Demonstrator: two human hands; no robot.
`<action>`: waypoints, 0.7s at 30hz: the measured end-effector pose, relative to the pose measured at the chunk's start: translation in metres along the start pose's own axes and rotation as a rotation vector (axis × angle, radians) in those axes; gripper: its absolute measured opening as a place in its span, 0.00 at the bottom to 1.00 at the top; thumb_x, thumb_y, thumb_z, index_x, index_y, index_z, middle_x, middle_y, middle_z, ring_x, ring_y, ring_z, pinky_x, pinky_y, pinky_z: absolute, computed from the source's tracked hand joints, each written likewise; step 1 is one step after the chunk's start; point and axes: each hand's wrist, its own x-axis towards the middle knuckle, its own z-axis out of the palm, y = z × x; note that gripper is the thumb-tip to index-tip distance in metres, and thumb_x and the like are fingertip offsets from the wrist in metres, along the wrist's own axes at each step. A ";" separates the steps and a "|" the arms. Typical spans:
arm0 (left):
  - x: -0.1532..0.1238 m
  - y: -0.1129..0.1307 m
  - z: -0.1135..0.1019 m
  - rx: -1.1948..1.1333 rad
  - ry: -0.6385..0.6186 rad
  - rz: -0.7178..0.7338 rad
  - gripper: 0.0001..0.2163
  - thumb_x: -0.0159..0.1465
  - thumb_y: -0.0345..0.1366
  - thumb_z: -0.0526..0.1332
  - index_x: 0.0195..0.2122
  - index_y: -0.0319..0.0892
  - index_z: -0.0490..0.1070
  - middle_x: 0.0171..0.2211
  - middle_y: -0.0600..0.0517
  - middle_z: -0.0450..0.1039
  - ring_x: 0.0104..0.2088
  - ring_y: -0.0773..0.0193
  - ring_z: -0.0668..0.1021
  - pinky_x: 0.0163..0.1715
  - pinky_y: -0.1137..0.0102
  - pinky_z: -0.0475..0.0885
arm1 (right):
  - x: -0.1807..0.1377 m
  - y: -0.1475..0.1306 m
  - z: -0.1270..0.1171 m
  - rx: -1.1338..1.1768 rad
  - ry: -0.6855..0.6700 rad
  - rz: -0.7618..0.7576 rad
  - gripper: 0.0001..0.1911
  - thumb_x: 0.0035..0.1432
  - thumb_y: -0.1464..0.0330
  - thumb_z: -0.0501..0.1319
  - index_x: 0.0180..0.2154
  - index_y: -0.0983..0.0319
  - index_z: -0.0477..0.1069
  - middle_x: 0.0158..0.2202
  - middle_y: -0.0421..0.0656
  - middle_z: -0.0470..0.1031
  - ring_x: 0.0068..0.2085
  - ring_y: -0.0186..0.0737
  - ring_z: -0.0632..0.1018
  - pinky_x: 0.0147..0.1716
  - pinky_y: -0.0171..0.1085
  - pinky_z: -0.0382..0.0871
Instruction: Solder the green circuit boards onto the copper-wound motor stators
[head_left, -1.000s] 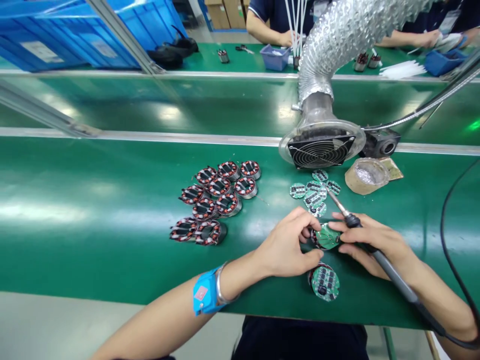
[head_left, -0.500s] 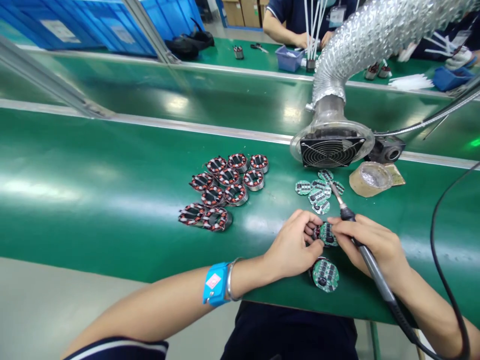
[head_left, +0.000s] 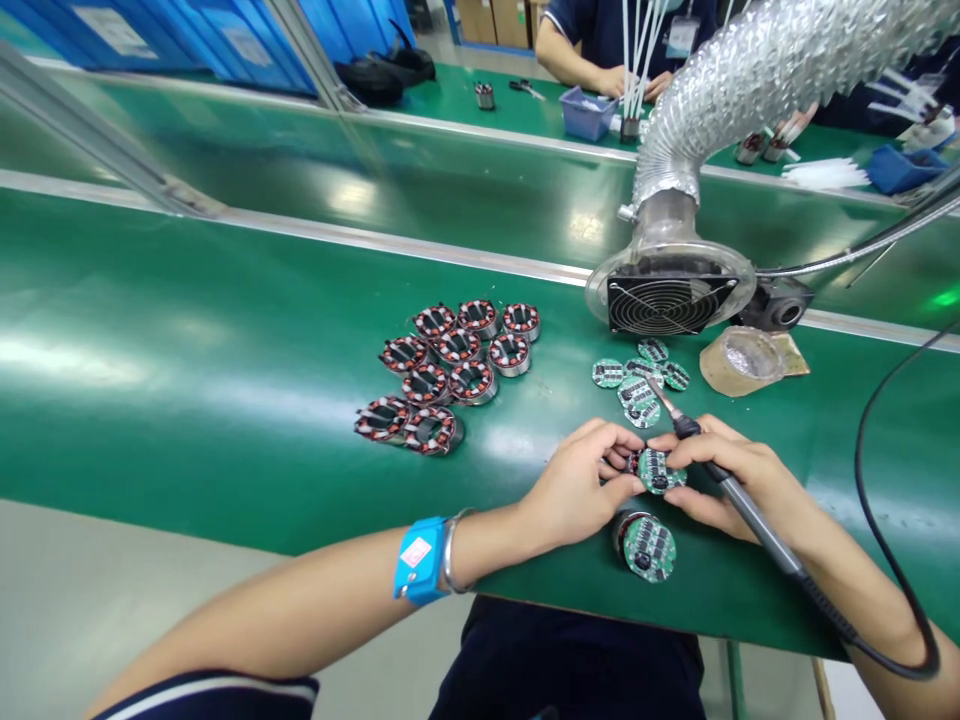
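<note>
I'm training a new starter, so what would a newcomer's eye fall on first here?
Probably the shiny silver duct, curving down from the upper right to a black fan. Nearer, the left hand and right hand meet at a round green circuit board, a soldering iron in the right. Ring-shaped coils cluster to their left.

One head camera looks forward and down on the nearby bench [head_left: 225, 400].

Open bench [head_left: 187, 410] lies left of 10 coil rings [head_left: 459, 359], while a fan hood [head_left: 673, 304] bars passage behind the boards [head_left: 638, 391].
</note>
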 end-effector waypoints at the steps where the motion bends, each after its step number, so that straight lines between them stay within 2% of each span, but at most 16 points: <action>1: 0.000 0.000 0.000 -0.007 -0.001 0.000 0.13 0.55 0.25 0.66 0.42 0.40 0.71 0.39 0.51 0.67 0.36 0.67 0.75 0.37 0.71 0.77 | 0.000 0.002 0.000 0.021 0.001 0.007 0.11 0.58 0.69 0.64 0.44 0.57 0.67 0.47 0.47 0.77 0.38 0.40 0.77 0.40 0.42 0.74; 4: 0.001 -0.001 -0.001 -0.045 -0.001 -0.008 0.12 0.55 0.25 0.66 0.40 0.40 0.72 0.38 0.52 0.67 0.36 0.68 0.75 0.36 0.72 0.77 | -0.003 0.009 0.004 0.091 0.034 0.018 0.12 0.58 0.69 0.65 0.42 0.56 0.65 0.48 0.46 0.77 0.45 0.42 0.78 0.49 0.46 0.71; 7: 0.003 -0.004 0.000 -0.084 -0.001 -0.018 0.13 0.54 0.24 0.67 0.39 0.40 0.73 0.37 0.53 0.67 0.36 0.68 0.75 0.35 0.72 0.77 | -0.005 0.016 0.010 0.159 0.072 0.018 0.15 0.56 0.68 0.67 0.42 0.56 0.63 0.47 0.44 0.78 0.47 0.42 0.79 0.60 0.52 0.60; 9: 0.004 -0.006 0.000 -0.101 -0.003 -0.021 0.13 0.53 0.23 0.67 0.39 0.41 0.74 0.37 0.53 0.67 0.35 0.68 0.75 0.35 0.72 0.77 | -0.006 0.019 0.012 0.200 0.072 0.033 0.16 0.56 0.67 0.68 0.42 0.56 0.63 0.46 0.44 0.79 0.48 0.43 0.79 0.62 0.53 0.56; 13: 0.005 -0.012 -0.001 -0.096 -0.020 -0.002 0.13 0.54 0.24 0.66 0.40 0.41 0.74 0.38 0.52 0.68 0.35 0.68 0.76 0.35 0.72 0.77 | -0.008 0.022 0.013 0.251 0.081 0.051 0.17 0.55 0.65 0.69 0.42 0.56 0.64 0.46 0.45 0.79 0.50 0.43 0.78 0.54 0.47 0.69; 16: 0.003 -0.008 -0.005 -0.002 -0.065 0.064 0.13 0.56 0.27 0.66 0.42 0.41 0.73 0.40 0.50 0.68 0.36 0.66 0.76 0.36 0.70 0.77 | -0.010 0.020 0.015 0.231 0.100 0.041 0.17 0.56 0.63 0.68 0.45 0.56 0.66 0.47 0.45 0.78 0.53 0.44 0.76 0.52 0.44 0.72; 18: 0.002 -0.001 -0.007 0.114 -0.091 0.179 0.17 0.55 0.29 0.66 0.46 0.41 0.70 0.44 0.47 0.68 0.41 0.61 0.75 0.39 0.67 0.77 | -0.012 0.018 0.016 0.208 0.123 0.048 0.18 0.57 0.62 0.68 0.47 0.56 0.66 0.48 0.45 0.77 0.53 0.43 0.76 0.51 0.42 0.73; 21: 0.003 0.013 -0.009 0.322 -0.123 0.422 0.26 0.53 0.31 0.67 0.54 0.41 0.64 0.50 0.43 0.67 0.50 0.53 0.72 0.50 0.59 0.73 | -0.015 0.016 0.020 0.176 0.164 0.119 0.20 0.56 0.59 0.68 0.48 0.56 0.67 0.45 0.44 0.78 0.45 0.41 0.80 0.44 0.37 0.76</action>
